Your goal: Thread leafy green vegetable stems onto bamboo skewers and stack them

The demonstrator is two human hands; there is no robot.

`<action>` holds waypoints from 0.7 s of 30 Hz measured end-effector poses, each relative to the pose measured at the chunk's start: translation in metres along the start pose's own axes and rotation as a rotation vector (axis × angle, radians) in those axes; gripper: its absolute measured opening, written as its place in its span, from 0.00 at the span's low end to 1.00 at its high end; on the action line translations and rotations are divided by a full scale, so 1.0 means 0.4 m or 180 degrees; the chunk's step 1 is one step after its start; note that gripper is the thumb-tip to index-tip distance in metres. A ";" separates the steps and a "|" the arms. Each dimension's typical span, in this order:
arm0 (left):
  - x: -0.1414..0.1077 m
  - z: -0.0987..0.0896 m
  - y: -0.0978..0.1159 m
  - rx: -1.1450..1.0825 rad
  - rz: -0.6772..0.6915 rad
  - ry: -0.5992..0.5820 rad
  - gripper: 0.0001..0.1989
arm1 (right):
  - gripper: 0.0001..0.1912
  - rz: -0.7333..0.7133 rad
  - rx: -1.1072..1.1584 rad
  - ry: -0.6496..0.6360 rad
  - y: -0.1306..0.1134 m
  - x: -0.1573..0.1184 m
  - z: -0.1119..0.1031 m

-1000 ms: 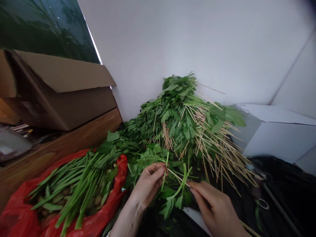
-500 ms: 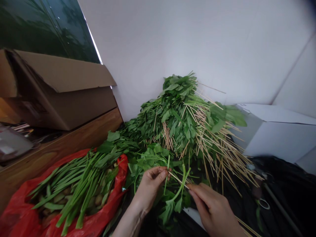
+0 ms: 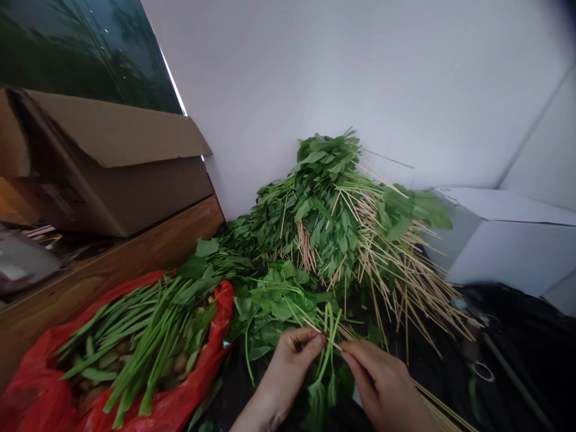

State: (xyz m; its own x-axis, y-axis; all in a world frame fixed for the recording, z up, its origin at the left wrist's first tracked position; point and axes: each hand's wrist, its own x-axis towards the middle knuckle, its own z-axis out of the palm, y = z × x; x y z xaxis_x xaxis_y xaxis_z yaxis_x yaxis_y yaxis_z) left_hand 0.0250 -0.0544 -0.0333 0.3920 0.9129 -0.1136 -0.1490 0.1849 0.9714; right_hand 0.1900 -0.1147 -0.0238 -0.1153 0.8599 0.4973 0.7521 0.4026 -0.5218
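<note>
My left hand (image 3: 290, 375) and my right hand (image 3: 382, 381) meet low in the view, fingertips almost touching. Between them stand a few leafy green stems (image 3: 330, 342), gripped by my left fingers. A thin wooden skewer (image 3: 321, 327) crosses the stems and runs to my right fingertips. Beyond my hands rises a large heap of leafy greens (image 3: 319, 210), threaded with many pale bamboo skewers (image 3: 400, 282) that fan out to the right. More loose leaves (image 3: 274, 306) lie just above my left hand.
To the left, a red plastic bag (image 3: 220, 318) holds long green shoots over small tubers. A cardboard box (image 3: 112, 174) sits on a wooden ledge (image 3: 135, 258). A white box (image 3: 504, 246) stands right, above black cloth (image 3: 517, 348) with scissors (image 3: 483, 372).
Both hands have moved lower and closer together, carrying the stems and skewer down. The stems now stand more upright between my fingers.
</note>
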 end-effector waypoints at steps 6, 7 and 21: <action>0.088 -0.089 0.060 0.1587 0.0840 -0.0093 0.13 | 0.09 0.0173 0.0092 0.0089 0.071 -0.037 -0.041; 0.113 -0.106 0.073 0.2029 0.1103 0.0123 0.10 | 0.09 0.0190 0.0062 0.0107 0.082 -0.044 -0.049; 0.207 -0.144 0.175 0.3097 0.2427 0.0630 0.14 | 0.09 0.0151 0.0048 0.0139 0.088 -0.055 -0.051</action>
State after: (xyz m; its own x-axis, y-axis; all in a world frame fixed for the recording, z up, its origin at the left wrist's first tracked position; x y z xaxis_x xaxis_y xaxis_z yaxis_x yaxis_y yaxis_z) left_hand -0.0053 0.0551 0.0135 0.3454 0.7236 0.5975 0.4869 -0.6825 0.5451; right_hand 0.2320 -0.1261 -0.0390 -0.0511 0.8637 0.5014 0.7462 0.3667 -0.5557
